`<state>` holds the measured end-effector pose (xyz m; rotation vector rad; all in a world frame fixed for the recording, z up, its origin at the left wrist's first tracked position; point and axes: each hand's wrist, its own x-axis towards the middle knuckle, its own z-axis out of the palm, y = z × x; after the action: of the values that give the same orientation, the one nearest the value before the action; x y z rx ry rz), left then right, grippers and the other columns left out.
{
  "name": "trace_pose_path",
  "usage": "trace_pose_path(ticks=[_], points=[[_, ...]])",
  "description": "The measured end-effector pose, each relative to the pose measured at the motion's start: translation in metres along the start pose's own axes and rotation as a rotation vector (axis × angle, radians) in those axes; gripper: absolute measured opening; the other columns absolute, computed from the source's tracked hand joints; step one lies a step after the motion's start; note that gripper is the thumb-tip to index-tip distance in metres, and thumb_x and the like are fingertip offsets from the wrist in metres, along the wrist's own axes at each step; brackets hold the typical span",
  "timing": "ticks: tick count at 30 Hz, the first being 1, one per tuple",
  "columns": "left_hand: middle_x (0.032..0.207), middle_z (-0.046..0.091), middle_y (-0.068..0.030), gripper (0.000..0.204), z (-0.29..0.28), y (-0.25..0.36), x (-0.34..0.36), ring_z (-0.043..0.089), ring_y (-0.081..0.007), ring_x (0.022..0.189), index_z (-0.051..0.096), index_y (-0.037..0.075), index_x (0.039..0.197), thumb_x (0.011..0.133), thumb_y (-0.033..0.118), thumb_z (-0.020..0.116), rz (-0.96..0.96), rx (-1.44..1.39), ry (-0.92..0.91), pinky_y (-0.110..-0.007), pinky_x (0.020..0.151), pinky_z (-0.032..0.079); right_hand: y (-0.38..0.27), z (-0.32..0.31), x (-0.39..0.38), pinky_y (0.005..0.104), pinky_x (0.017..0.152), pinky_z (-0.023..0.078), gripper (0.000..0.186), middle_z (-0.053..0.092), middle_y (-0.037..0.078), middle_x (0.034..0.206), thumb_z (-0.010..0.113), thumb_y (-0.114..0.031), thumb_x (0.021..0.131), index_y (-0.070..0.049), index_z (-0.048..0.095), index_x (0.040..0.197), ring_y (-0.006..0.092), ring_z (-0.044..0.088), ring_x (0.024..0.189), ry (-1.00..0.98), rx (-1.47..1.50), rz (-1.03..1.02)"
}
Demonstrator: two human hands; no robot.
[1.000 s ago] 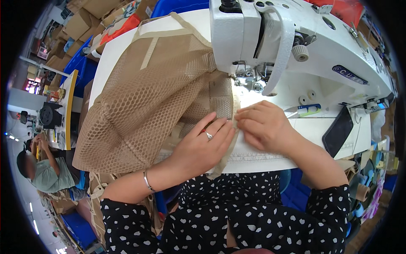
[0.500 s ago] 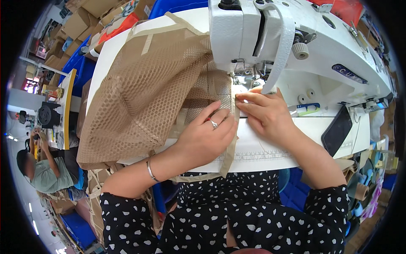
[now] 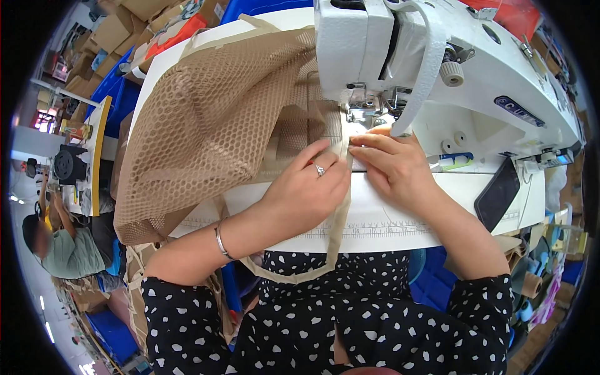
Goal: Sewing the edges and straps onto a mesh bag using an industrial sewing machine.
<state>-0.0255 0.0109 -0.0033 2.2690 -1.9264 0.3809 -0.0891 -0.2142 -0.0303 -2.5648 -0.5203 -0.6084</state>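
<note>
From afar I saw the tan honeycomb-mesh fabric left of the white metal sewing machine. The left hand had fingers slightly spread at the narrow beige cloth strip; the right hand had them close together, pinching unclear for both. I judged the work partway: stitched length indistinct, much strip hanging loose

The phone lies right of the mesh fabric, before the sewing machine.

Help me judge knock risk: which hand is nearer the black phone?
Right. The right hand is left of the black phone, near the beige strip; the left hand is farther left.
</note>
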Motion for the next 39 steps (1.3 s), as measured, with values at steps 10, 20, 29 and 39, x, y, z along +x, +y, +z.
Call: trace_pose_path(ticks=[10, 20, 29, 39], points=[[0.112, 0.066, -0.0107, 0.034, 0.0031, -0.0039, 0.0022, 0.064, -0.0240, 0.108, 0.068, -0.003, 0.112, 0.081, 0.010, 0.063, 0.015, 0.029, 0.037, -0.050, 0.110, 0.045, -0.0010, -0.0015, -0.0005, 0.0400, 0.092, 0.049, 0.028, 0.073, 0.003, 0.121, 0.072, -0.005, 0.083, -0.008, 0.076, 0.111, 0.0259, 0.067, 0.113, -0.052, 0.001, 0.039], [0.113, 0.066, -0.0108, 0.037, 0.0033, -0.0052, 0.0028, 0.064, -0.0238, 0.107, 0.068, -0.002, 0.112, 0.078, 0.012, 0.068, 0.019, -0.012, 0.017, -0.050, 0.112, 0.044, -0.0008, -0.0008, -0.0002, 0.0400, 0.090, 0.050, 0.027, 0.073, 0.003, 0.121, 0.072, -0.004, 0.083, -0.008, 0.075, 0.110, 0.0259, 0.067, 0.112, -0.041, 0.006, 0.038], [0.118, 0.067, -0.0102, 0.044, -0.0023, -0.0031, 0.0043, 0.064, -0.0237, 0.107, 0.069, 0.002, 0.113, 0.073, 0.017, 0.076, 0.011, -0.014, -0.036, -0.051, 0.113, 0.043, -0.0005, 0.0003, -0.0009, 0.0404, 0.092, 0.051, 0.030, 0.073, 0.003, 0.122, 0.072, -0.003, 0.081, -0.008, 0.075, 0.110, 0.0274, 0.067, 0.113, -0.039, 0.005, 0.039], [0.121, 0.067, -0.0089, 0.040, -0.0019, -0.0023, 0.0030, 0.064, -0.0220, 0.106, 0.069, 0.007, 0.115, 0.077, 0.018, 0.075, -0.012, -0.027, -0.033, -0.051, 0.113, 0.043, 0.0008, 0.0001, -0.0011, 0.0397, 0.091, 0.051, 0.034, 0.072, 0.003, 0.122, 0.071, -0.001, 0.076, -0.007, 0.075, 0.109, 0.0243, 0.066, 0.114, -0.065, 0.005, 0.037]])
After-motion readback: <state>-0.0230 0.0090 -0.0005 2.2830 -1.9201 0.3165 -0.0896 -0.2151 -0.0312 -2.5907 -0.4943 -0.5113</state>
